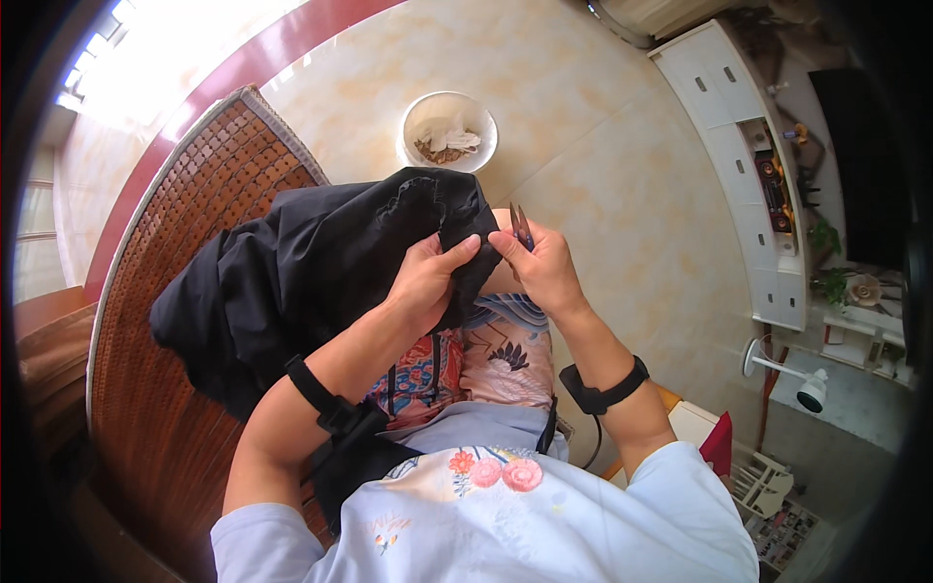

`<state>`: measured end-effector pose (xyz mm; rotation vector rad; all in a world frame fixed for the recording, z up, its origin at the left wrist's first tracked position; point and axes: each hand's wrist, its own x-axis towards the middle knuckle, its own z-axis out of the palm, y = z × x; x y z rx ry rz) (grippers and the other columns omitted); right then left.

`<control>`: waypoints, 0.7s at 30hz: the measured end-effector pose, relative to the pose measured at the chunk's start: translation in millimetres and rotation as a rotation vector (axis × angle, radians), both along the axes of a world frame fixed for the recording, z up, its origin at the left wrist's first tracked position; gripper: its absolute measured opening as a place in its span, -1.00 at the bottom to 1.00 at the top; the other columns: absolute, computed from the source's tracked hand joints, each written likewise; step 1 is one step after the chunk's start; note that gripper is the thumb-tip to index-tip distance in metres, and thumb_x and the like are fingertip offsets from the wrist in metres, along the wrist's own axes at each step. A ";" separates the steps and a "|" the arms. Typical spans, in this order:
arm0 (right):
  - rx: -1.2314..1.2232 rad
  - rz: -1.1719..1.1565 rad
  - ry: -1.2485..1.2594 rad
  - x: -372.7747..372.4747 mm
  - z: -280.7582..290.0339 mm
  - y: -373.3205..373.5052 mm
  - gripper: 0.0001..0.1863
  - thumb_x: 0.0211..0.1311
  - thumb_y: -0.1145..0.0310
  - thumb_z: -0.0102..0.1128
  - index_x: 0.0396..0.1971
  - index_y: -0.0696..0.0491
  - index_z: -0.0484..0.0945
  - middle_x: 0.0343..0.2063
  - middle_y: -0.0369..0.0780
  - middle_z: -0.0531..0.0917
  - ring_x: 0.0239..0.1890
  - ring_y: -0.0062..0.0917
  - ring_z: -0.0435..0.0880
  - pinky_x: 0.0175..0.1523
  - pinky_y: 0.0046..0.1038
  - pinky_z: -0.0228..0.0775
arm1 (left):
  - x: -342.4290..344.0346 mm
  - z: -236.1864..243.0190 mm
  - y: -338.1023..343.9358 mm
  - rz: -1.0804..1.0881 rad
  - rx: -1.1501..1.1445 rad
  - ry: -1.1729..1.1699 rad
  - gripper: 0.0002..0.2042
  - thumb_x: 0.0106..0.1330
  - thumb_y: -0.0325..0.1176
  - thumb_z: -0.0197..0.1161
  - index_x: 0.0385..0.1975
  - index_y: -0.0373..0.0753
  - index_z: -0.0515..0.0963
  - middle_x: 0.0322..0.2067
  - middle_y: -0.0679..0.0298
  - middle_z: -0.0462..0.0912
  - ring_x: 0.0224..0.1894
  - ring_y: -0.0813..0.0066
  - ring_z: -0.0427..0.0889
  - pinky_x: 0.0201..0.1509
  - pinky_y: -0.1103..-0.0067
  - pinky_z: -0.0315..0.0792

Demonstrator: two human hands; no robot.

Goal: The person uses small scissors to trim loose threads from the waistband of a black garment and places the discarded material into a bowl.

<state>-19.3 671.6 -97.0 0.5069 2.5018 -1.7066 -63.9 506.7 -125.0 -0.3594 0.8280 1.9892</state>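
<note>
A large piece of black cloth (292, 253) lies bunched over my lap and spreads onto the seat at the left. A wavy line of loose or puckered stitching runs across its upper part. My left hand (428, 277) pinches the cloth near its right edge, thumb on top. Close beside it, my right hand (546, 274) grips a small pair of thread snips (521, 229), blades pointing away from me. The right thumb also meets the cloth's edge. How the snips' handles sit in the palm is hidden.
Beyond the cloth, a white bin (422, 109) with crumpled paper and brown scraps stands on the tiled floor (622, 165). A brown mat of small linked tiles (180, 223) covers the seat at my left. White drawers (724, 126) line the right side.
</note>
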 end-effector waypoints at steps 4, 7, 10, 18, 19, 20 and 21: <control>0.138 -0.055 0.016 8.8 14.5 -0.5 -0.78 0.28 0.31 0.19 -0.38 0.19 0.53 -0.48 -0.15 0.61 -0.42 -0.53 0.60 -0.26 -0.45 0.42 | 8.1 -8.5 7.7 0.046 0.055 0.022 -0.74 0.36 -0.40 0.17 -0.01 -0.32 0.44 -0.14 0.25 0.62 -0.13 0.53 0.61 -0.02 0.56 0.51; 0.185 -0.051 0.105 22.8 31.8 -1.5 -0.80 0.29 0.36 0.14 -0.44 0.18 0.52 -0.59 -0.16 0.60 -0.51 -0.48 0.63 -0.35 -0.42 0.44 | 12.0 -15.1 10.0 0.116 0.051 0.099 -0.72 0.38 -0.41 0.15 0.03 -0.31 0.41 -0.13 0.26 0.61 -0.13 0.56 0.60 -0.01 0.59 0.51; 0.237 0.182 0.022 35.5 45.7 -3.1 -0.82 0.31 0.38 0.06 -0.34 0.17 0.58 -0.73 -0.33 0.55 -0.70 -0.71 0.46 -0.56 -0.57 0.30 | 16.6 -18.6 12.0 0.146 0.068 0.167 -0.73 0.38 -0.43 0.13 0.04 -0.33 0.39 -0.14 0.26 0.61 -0.12 0.58 0.59 0.00 0.61 0.50; 0.483 0.305 -0.049 30.7 49.3 -4.8 -0.77 0.23 0.41 0.07 -0.59 0.20 0.51 -0.78 -0.21 0.54 -0.73 -0.53 0.53 -0.56 -0.48 0.33 | 20.5 -19.9 11.0 0.147 -0.034 0.315 -0.68 0.35 -0.46 0.16 0.08 -0.32 0.37 -0.12 0.29 0.60 -0.12 0.60 0.58 0.02 0.64 0.46; 0.495 0.313 -0.055 29.6 49.7 -4.9 -0.75 0.23 0.40 0.07 -0.61 0.20 0.49 -0.79 -0.20 0.54 -0.73 -0.51 0.54 -0.56 -0.47 0.33 | 20.5 -19.9 10.6 0.149 -0.009 0.324 -0.68 0.35 -0.46 0.16 0.08 -0.32 0.37 -0.12 0.29 0.60 -0.12 0.60 0.58 0.02 0.64 0.46; 0.508 0.320 -0.062 28.7 50.3 -5.0 -0.74 0.23 0.39 0.06 -0.63 0.19 0.48 -0.80 -0.19 0.54 -0.73 -0.49 0.54 -0.56 -0.46 0.34 | 20.6 -20.0 10.4 0.133 -0.038 0.350 -0.67 0.35 -0.45 0.16 0.08 -0.32 0.37 -0.12 0.29 0.60 -0.12 0.61 0.58 0.02 0.64 0.45; 0.510 0.320 -0.064 28.1 51.2 -5.0 -0.74 0.23 0.39 0.06 -0.63 0.19 0.48 -0.80 -0.19 0.54 -0.73 -0.49 0.54 -0.56 -0.46 0.34 | 21.1 -20.0 10.6 0.113 -0.105 0.358 -0.67 0.35 -0.45 0.17 0.08 -0.33 0.36 -0.13 0.30 0.60 -0.12 0.62 0.57 0.02 0.65 0.45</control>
